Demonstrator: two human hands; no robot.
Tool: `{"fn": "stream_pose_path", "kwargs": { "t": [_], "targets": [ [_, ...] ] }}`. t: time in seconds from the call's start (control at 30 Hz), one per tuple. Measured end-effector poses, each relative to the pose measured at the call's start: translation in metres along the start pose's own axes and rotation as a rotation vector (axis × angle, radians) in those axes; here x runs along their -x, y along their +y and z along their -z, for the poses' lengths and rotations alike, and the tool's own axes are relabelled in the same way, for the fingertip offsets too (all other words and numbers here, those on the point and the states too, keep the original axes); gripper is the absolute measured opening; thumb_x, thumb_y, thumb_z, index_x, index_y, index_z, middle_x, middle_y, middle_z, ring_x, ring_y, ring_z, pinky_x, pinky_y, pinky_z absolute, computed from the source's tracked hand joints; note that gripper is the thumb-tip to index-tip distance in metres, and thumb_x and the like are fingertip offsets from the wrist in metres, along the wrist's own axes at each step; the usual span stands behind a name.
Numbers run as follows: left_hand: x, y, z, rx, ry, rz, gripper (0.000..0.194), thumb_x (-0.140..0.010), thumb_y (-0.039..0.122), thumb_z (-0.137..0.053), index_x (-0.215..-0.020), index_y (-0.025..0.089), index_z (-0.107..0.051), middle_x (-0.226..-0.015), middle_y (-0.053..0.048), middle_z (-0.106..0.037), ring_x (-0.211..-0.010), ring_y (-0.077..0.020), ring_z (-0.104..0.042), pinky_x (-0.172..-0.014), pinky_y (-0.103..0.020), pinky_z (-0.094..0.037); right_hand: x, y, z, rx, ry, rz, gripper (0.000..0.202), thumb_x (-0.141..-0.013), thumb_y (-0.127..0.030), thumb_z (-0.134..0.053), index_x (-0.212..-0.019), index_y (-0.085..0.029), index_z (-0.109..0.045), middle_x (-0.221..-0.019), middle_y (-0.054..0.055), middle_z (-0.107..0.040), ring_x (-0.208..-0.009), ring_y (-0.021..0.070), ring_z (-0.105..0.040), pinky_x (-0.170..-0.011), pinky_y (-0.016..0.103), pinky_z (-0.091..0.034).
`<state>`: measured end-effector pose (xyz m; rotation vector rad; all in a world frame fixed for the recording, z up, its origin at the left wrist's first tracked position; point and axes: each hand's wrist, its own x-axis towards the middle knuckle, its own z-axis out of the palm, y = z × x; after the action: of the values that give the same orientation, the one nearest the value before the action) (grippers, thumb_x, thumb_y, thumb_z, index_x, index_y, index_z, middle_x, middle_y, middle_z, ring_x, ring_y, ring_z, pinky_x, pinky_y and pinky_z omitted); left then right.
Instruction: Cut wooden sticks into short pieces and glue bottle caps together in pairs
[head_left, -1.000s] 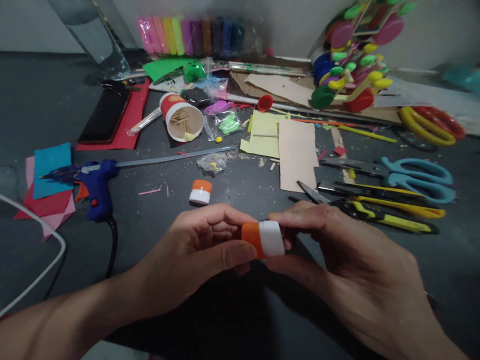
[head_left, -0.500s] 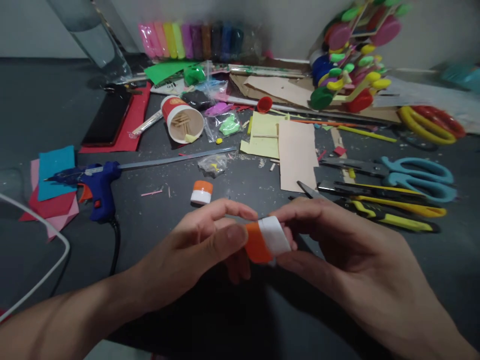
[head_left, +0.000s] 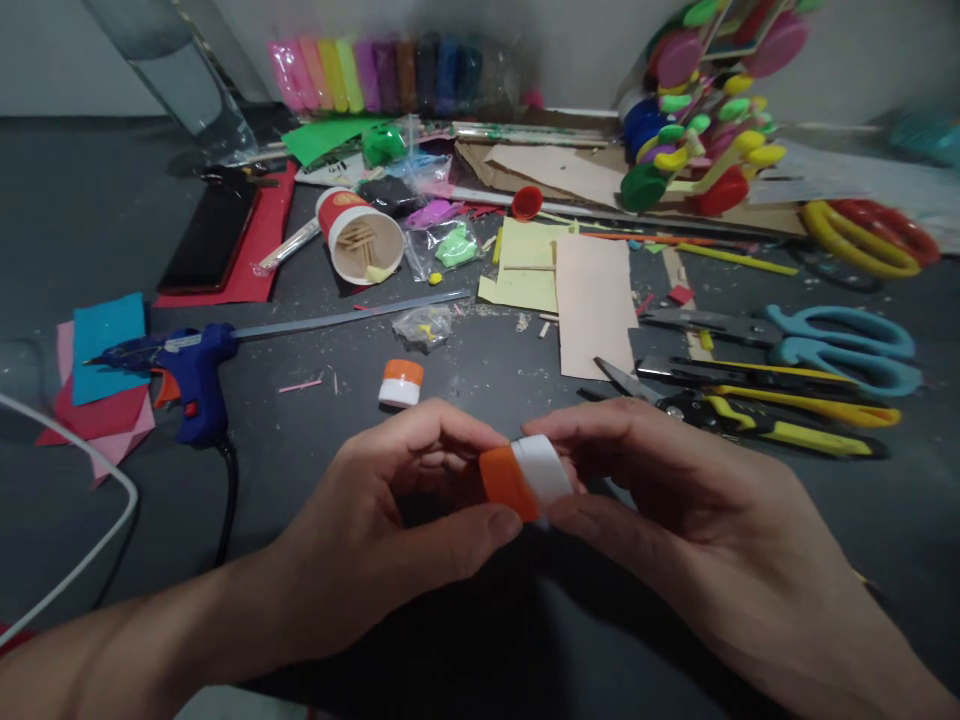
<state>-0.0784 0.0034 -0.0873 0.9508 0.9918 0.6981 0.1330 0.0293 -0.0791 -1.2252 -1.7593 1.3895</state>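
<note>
Between both hands, over the near part of the dark table, is a small orange-and-white piece that looks like a wrapped paper band. My left hand pinches its orange end, thumb below and fingers above. On the white end, my right hand grips it with thumb and fingers, which partly cover that side. A similar orange-and-white band rests on the table just beyond my left fingers. Past my right hand lie black-and-yellow pliers or cutters, partly hidden by it.
A blue glue gun with its cord is at left. A tipped paper cup of sticks lies behind. Light card, blue scissors and yellow cutters spread to the right. A colourful wheeled model stands at the back.
My left thumb has moved down from the face of the orange end to its lower edge. The band has shifted slightly left in my hands.
</note>
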Motion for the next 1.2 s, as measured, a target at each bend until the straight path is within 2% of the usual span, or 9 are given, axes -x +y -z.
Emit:
{"fn": "stream_pose_path", "kwargs": {
  "t": [0.23, 0.33, 0.47, 0.7, 0.9, 1.1, 1.2],
  "targets": [
    [-0.0003, 0.0034, -0.0024, 0.035, 0.005, 0.018, 0.024, -0.087, 0.031, -0.074, -0.105, 0.021, -0.064, -0.088, -0.001, -0.071, -0.073, -0.0102, -0.06, -0.062, -0.019, -0.047, 0.0015, -0.0024, -0.001, 0.113, 0.028, 0.087, 0.012, -0.092, -0.041, -0.071, -0.101, -0.033, -0.072, -0.091, -0.004, -0.072, -0.072, 0.0117, -0.065, -0.056, 0.018, -0.048],
    [-0.0012, 0.005, -0.0026, 0.077, -0.012, 0.053, 0.02, -0.087, 0.031, -0.074, -0.101, 0.02, -0.064, -0.086, 0.0, -0.07, -0.071, -0.0087, -0.06, -0.063, -0.018, -0.046, 0.0029, -0.0018, -0.0017, 0.15, 0.027, 0.111, 0.011, -0.093, -0.042, -0.071, -0.102, -0.035, -0.07, -0.092, -0.006, -0.071, -0.073, 0.0117, -0.066, -0.056, 0.018, -0.049],
    [-0.0029, 0.006, -0.0033, 0.118, -0.022, 0.03, 0.012, -0.088, 0.024, -0.073, -0.096, 0.019, -0.065, -0.082, 0.002, -0.069, -0.072, -0.0076, -0.061, -0.065, -0.017, -0.047, 0.0027, 0.0009, -0.002, 0.183, 0.037, 0.173, 0.011, -0.095, -0.044, -0.067, -0.105, -0.039, -0.068, -0.089, -0.008, -0.071, -0.069, 0.0109, -0.065, -0.054, 0.018, -0.049],
    [-0.0047, 0.0048, -0.0051, 0.169, -0.021, 0.013, 0.009, -0.087, 0.017, -0.073, -0.092, 0.018, -0.065, -0.078, 0.003, -0.068, -0.073, -0.0079, -0.064, -0.064, -0.015, -0.048, 0.0021, 0.0021, -0.0041, 0.194, 0.03, 0.154, 0.009, -0.096, -0.044, -0.065, -0.105, -0.042, -0.067, -0.088, -0.011, -0.07, -0.068, 0.0086, -0.064, -0.054, 0.014, -0.049],
    [-0.0038, 0.0024, -0.0039, 0.187, -0.031, -0.002, 0.014, -0.085, 0.012, -0.073, -0.095, 0.019, -0.068, -0.079, 0.003, -0.07, -0.072, -0.0059, -0.063, -0.066, -0.013, -0.047, 0.0024, 0.0028, -0.0037, 0.212, 0.029, 0.177, 0.009, -0.096, -0.044, -0.066, -0.104, -0.039, -0.066, -0.089, -0.01, -0.07, -0.068, 0.0078, -0.064, -0.056, 0.014, -0.047],
    [-0.0032, 0.002, -0.0033, 0.155, -0.026, -0.003, 0.011, -0.088, 0.019, -0.073, -0.098, 0.022, -0.071, -0.082, 0.003, -0.071, -0.074, -0.0056, -0.062, -0.068, -0.014, -0.046, 0.0023, 0.0008, -0.0014, 0.239, 0.033, 0.2, 0.008, -0.097, -0.041, -0.066, -0.104, -0.037, -0.065, -0.086, -0.01, -0.069, -0.065, 0.0082, -0.062, -0.054, 0.015, -0.046],
    [-0.0041, 0.0027, -0.0017, 0.146, -0.028, 0.042, 0.011, -0.089, 0.028, -0.073, -0.097, 0.02, -0.071, -0.082, 0.002, -0.07, -0.074, -0.0077, -0.062, -0.068, -0.017, -0.047, 0.0017, 0.0002, 0.0024, 0.26, -0.002, 0.215, 0.013, -0.098, -0.046, -0.062, -0.107, -0.037, -0.065, -0.092, -0.008, -0.071, -0.07, 0.0104, -0.065, -0.054, 0.017, -0.048]
  ]
}}
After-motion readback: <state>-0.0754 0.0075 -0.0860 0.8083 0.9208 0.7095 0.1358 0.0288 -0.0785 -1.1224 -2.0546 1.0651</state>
